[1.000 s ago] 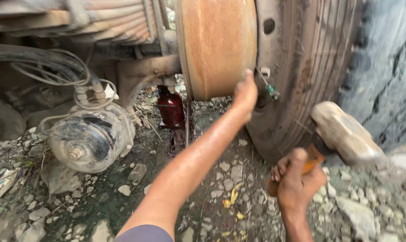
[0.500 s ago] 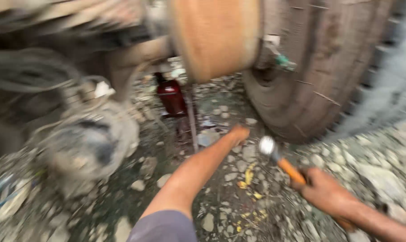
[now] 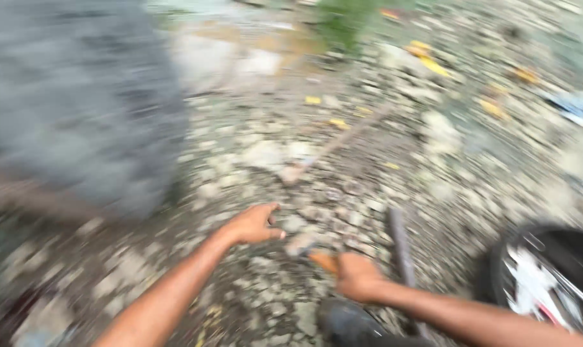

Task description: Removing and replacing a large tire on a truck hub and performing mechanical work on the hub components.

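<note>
Our right hand (image 3: 359,277) is clamped on an orange-handled hammer (image 3: 322,260); our left hand (image 3: 253,225) hovers open over gravel (image 3: 266,154) (badly blurred).

whole frame: motion-blurred | upper left: large grey mass (image 3: 73,115), kind unreadable | lower right: dark wheel-like thing (image 3: 548,283) cut by frame edge | right hand (image 3: 359,276): orange handle (image 3: 323,260), head smeared | both forearms cut off at bottom edge

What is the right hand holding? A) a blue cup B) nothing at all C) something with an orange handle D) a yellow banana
C: the right hand is closed around an orange-handled tool, blurred, over stony ground; the left hand is open and holds nothing.
</note>
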